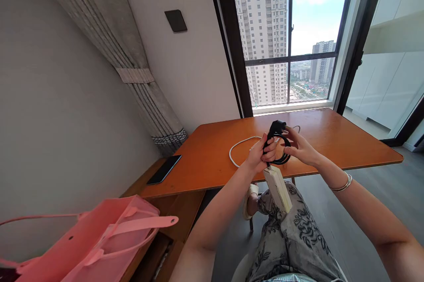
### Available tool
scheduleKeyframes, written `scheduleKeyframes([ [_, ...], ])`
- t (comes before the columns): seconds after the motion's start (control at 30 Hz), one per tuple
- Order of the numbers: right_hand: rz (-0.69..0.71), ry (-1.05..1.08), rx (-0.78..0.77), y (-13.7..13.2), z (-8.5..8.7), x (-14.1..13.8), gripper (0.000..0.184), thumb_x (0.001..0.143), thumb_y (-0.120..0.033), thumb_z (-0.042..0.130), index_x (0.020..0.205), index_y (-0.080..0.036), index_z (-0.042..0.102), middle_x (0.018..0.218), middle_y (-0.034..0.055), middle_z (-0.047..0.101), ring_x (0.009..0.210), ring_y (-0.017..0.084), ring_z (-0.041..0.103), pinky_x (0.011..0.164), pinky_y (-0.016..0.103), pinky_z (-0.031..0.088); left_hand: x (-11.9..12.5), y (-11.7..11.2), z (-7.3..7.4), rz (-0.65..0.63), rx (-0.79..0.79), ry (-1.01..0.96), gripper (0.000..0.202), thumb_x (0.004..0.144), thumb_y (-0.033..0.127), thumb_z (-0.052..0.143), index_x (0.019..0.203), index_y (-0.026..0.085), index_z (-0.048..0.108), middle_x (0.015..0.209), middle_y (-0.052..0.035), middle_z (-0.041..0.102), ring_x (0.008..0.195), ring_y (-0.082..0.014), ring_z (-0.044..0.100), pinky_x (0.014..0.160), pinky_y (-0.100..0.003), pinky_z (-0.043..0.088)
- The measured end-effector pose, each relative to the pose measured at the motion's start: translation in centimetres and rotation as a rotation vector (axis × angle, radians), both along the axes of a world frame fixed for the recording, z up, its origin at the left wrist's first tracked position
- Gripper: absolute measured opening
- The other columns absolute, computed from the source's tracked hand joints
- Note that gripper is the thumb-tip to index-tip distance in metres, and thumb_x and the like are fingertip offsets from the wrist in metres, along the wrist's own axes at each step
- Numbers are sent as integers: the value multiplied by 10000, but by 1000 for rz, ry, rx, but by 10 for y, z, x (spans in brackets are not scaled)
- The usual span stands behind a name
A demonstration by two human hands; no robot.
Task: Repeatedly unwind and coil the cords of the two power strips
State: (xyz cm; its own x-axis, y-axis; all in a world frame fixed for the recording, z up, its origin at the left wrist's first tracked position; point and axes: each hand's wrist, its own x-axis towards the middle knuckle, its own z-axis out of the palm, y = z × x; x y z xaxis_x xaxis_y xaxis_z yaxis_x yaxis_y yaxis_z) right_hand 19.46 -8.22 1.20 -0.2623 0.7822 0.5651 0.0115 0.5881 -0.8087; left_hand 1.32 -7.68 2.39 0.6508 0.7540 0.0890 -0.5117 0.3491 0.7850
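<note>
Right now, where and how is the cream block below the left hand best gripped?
Probably across its long edges near the middle, coming from the person's right. The cream block slants down toward the patterned trousers; it is longer than wide, and its right side looks unobstructed. Its upper end sits close under the left hand, which grips the black cord.

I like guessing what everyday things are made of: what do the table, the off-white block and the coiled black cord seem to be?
Table: probably varnished wood or veneer, from its orange-brown surface and soft sheen.
Off-white block: likely hard plastic, fairly matte, given its boxy shape.
Coiled black cord: perhaps smooth rubber or soft plastic, as it bends in loops.
</note>
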Motion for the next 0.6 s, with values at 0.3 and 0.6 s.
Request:
scheduleKeyframes([
  [0.3, -132, -6, -229, 7, 9, -14, 453, 753, -632, 669, 794, -181, 682, 561, -37, 588, 359, 99, 488, 354, 234, 327, 5, 0, -18, 26, 176, 164, 533, 680, 520, 850, 749, 176, 450, 524, 124, 318, 343, 3, 224, 367, -145, 165],
  [0.6, -196, 173, -237, 18, -33, -8, 558, 838, -697, 530, 986, -187, 700, 777, 50, 708, 638, 167, 658, 578, 284, 534, 9, -6, -3, 217, 51, 88, 477, 779, 553, 761, 727, 164, 490, 454, 135, 278, 315, 0, 175, 343, -141, 148],
])
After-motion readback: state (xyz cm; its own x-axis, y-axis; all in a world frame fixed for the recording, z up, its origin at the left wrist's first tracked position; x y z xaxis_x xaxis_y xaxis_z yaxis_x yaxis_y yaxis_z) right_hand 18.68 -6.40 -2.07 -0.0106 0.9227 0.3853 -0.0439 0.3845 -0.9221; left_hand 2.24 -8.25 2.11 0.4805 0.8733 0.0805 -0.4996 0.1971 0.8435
